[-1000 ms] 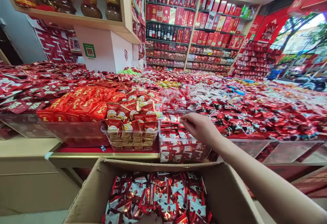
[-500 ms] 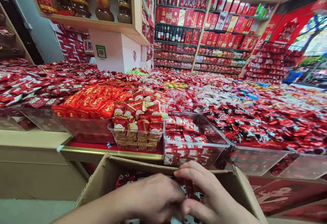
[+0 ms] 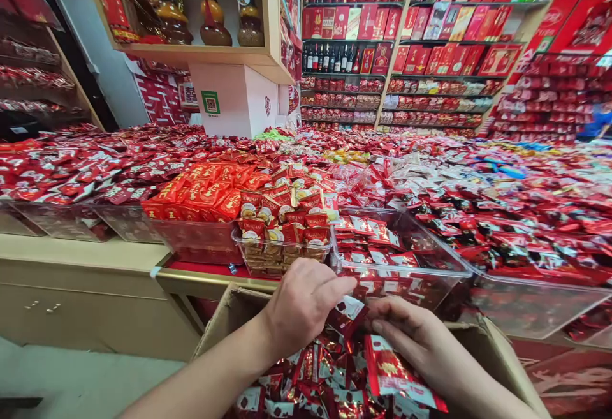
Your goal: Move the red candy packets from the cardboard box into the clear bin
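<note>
Evidently, the person's two hands are working together above a cardboard box (image 3: 241,309), which is standing at the near side of the tabletop (image 3: 213,267). The left hand (image 3: 301,301) is curling its fingers inward and seems to be pinching a small dark-red-and-white packet (image 3: 348,314), which is tilting in the space between the two hands. The right hand (image 3: 415,336) is bending over a glossy red packet (image 3: 394,371); its fingertips are pointing toward the small one, but whether they are gripping anything I cannot tell, since the palm is hiding the contact. Below both, a pile of similar wrappers (image 3: 325,387) is filling the visible part of the box, many of them lying printed side up.

Just beyond the box, a clear bin (image 3: 411,272) is holding red-and-white packets with room showing toward its far right, and to its left a bin of durian sweets (image 3: 287,234) is standing heaped above its rim.

Judging from this, the step in hand is gathering packets out of the pile by the handful. The next move is probably calling for a firmer closing of the right fingers, with the left keeping its packet from slipping.
</note>
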The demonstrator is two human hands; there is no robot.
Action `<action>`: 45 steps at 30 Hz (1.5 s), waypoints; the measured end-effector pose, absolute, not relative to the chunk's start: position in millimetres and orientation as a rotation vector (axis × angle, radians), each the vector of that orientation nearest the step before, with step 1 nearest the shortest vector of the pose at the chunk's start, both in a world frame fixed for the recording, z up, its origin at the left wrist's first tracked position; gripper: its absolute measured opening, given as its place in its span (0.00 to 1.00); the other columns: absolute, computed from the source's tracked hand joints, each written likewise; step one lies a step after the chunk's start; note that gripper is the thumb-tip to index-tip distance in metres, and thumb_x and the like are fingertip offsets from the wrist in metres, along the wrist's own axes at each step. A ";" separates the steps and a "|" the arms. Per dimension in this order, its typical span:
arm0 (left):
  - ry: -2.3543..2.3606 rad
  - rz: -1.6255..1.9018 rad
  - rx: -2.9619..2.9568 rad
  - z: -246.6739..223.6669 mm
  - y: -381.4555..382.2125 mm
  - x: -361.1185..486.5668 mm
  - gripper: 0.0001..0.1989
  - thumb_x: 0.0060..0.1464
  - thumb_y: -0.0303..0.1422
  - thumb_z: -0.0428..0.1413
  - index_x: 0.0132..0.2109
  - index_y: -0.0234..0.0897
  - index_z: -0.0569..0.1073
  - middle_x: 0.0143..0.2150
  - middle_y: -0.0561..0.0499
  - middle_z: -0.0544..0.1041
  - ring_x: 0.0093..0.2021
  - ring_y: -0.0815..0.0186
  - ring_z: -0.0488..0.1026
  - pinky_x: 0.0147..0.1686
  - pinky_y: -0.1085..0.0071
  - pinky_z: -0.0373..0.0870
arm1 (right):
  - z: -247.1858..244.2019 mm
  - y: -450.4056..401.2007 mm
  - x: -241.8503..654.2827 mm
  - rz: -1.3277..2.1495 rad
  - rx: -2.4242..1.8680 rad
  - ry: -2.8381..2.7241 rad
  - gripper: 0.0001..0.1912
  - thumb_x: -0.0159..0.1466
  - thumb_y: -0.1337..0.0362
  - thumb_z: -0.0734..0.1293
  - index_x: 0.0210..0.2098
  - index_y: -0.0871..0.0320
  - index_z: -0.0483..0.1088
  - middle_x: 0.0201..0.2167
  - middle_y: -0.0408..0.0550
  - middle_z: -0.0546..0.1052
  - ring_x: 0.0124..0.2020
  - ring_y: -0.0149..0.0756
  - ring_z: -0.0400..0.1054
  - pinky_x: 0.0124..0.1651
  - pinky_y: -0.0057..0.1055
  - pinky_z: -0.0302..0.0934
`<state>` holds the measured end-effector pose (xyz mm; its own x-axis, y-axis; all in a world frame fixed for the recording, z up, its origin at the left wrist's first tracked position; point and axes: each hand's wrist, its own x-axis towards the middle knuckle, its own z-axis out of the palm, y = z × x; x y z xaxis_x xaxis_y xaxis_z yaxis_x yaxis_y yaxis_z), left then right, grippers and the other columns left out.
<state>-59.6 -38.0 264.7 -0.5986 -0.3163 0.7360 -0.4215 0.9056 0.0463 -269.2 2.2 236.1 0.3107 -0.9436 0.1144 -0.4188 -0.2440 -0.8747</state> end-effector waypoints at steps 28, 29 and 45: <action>-1.894 -0.621 0.358 262.2 -19.1 -70.0 0.21 0.55 0.20 0.47 0.52 0.43 0.54 0.34 0.53 0.67 0.32 0.70 0.67 0.33 0.72 0.66 | 249.5 4.5 -271.7 -1.403 -1.584 1.327 0.10 0.58 0.56 0.63 0.30 0.57 0.69 0.24 0.43 0.73 0.24 0.30 0.65 0.25 0.23 0.61; -1.905 -0.818 0.426 263.2 -15.0 -72.4 0.20 0.56 0.21 0.47 0.52 0.44 0.53 0.32 0.55 0.65 0.29 0.71 0.64 0.31 0.73 0.64 | 250.7 2.9 -271.3 -1.472 -1.503 1.339 0.10 0.58 0.56 0.64 0.30 0.57 0.68 0.24 0.43 0.73 0.23 0.30 0.65 0.25 0.23 0.61; -1.578 -1.851 0.923 255.0 -16.8 -90.8 0.11 0.51 0.40 0.54 0.34 0.35 0.66 0.29 0.56 0.67 0.30 0.70 0.62 0.32 0.73 0.60 | 250.5 7.6 -271.2 -1.395 -1.644 1.232 0.11 0.60 0.56 0.62 0.38 0.56 0.67 0.32 0.46 0.74 0.31 0.33 0.69 0.31 0.26 0.64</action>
<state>-90.8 -16.8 255.0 -0.6241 -0.7653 -0.1572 -0.0343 -0.1742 0.9841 -271.2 7.6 250.5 -0.0061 -0.9320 0.3623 -0.2443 -0.3499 -0.9043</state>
